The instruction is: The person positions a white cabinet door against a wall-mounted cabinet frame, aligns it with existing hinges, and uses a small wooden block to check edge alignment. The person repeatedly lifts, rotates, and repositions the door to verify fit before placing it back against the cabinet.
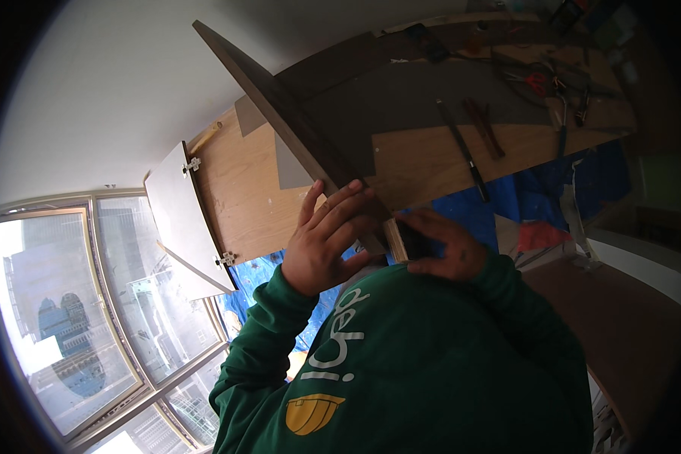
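Observation:
A long dark brown board (264, 102) runs from the upper middle down to the front of my green sweatshirt. My left hand (328, 231) holds it near its lower end, fingers curved over its side. My right hand (444, 246) grips a short dark piece with a pale layered plywood edge (398, 240) at that end; whether this piece is separate from the board I cannot tell. Behind them lies a wooden worktop (431, 163) partly covered by dark grey sheets (318, 98).
On the worktop are a long black tool (463, 151), a reddish-brown bar (483, 129), red-handled scissors (535, 83) and several other items. A white panel with hinges (181, 219) is at the left, beside windows (140, 280). Blue tarps (530, 189) lie below the worktop.

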Demonstrator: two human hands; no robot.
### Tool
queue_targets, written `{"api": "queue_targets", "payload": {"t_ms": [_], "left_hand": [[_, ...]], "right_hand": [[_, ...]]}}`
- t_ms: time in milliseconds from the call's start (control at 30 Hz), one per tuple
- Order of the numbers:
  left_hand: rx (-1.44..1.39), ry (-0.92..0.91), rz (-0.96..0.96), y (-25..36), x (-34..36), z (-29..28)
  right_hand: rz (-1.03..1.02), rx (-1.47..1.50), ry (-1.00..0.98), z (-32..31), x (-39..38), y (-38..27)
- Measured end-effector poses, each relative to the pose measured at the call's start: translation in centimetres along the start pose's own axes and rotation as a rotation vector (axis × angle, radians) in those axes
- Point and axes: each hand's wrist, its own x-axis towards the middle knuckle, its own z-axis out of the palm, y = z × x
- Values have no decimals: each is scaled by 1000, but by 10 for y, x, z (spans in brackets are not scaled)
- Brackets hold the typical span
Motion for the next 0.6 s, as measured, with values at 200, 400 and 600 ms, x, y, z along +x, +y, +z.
{"api": "queue_targets", "payload": {"t_ms": [200,400,600], "left_hand": [[-34,-3,-39,1,-1,2],[-45,13,-38,0,-4,1],[-39,43,-42,0,-6,2]], "right_hand": [[26,53,-11,2,1,-2],[69,64,-56,0,4,-1],[41,19,-69,2,3,-11]]}}
